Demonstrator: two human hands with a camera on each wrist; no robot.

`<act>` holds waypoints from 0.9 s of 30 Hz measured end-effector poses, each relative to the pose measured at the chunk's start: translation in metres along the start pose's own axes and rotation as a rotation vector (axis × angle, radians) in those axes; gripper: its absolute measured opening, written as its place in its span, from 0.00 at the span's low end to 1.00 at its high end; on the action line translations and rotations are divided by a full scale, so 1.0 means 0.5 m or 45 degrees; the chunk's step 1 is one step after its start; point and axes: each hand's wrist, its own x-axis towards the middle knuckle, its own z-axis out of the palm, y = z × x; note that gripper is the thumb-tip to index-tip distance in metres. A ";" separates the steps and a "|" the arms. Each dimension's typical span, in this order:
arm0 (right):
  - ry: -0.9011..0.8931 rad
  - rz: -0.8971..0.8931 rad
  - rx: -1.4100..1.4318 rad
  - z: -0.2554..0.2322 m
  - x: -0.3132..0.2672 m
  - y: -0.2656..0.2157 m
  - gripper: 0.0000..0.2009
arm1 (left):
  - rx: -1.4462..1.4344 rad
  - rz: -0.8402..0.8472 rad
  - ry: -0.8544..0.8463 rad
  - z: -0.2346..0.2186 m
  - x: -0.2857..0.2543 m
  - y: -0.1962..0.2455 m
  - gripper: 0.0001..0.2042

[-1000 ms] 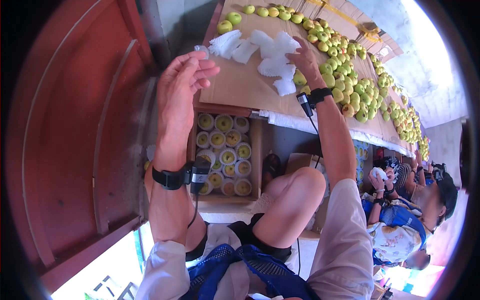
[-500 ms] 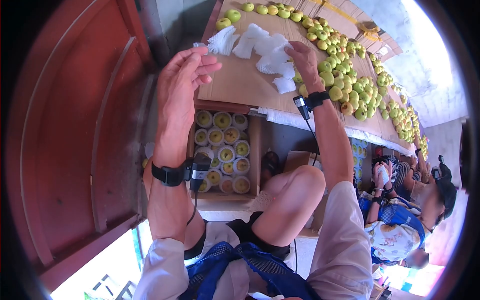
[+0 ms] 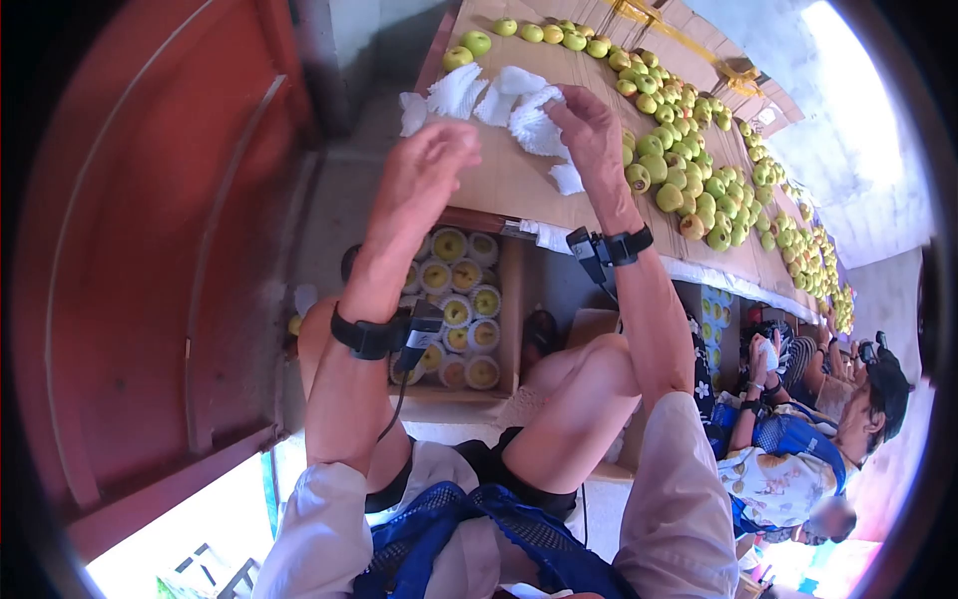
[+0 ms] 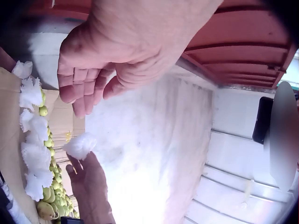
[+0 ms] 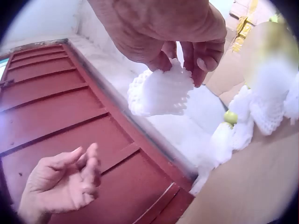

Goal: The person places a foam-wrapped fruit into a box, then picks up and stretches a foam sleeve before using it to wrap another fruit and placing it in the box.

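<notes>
My right hand (image 3: 591,145) is over the cardboard-covered table. In the right wrist view its thumb and fingers pinch a white foam net sleeve (image 5: 161,93) by its edge, and the sleeve hangs below them. My left hand (image 3: 417,185) is held in the air off the table's near edge, fingers loosely bent, with nothing in it. The left wrist view shows its palm (image 4: 135,42) and bare fingers apart from the sleeve. More foam net sleeves (image 3: 455,92) lie on the cardboard beyond both hands.
Many green apples (image 3: 718,195) spread along the table to the right. Below its edge stands an open box (image 3: 511,329) of sleeved apples, between my legs and the table. A red door (image 3: 130,260) is on the left. Another person (image 3: 798,449) sits at the right.
My right hand has lifted a foam net sleeve from those on the table and come a little left. My left hand has shifted right, closer to it, and slightly down.
</notes>
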 end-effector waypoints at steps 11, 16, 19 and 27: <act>-0.015 0.005 -0.109 0.064 -0.100 -0.067 0.14 | -0.288 0.024 0.059 0.024 0.009 -0.021 0.14; -0.118 0.092 -0.016 0.062 -0.147 -0.080 0.15 | -0.581 -0.048 -0.033 0.013 0.008 -0.022 0.14; -0.164 0.264 0.294 0.056 -0.156 -0.089 0.13 | -0.629 -0.075 -0.089 0.013 0.005 -0.018 0.16; -0.226 0.586 1.024 0.021 -0.142 -0.058 0.12 | -0.919 -0.193 -0.151 0.010 0.003 -0.018 0.17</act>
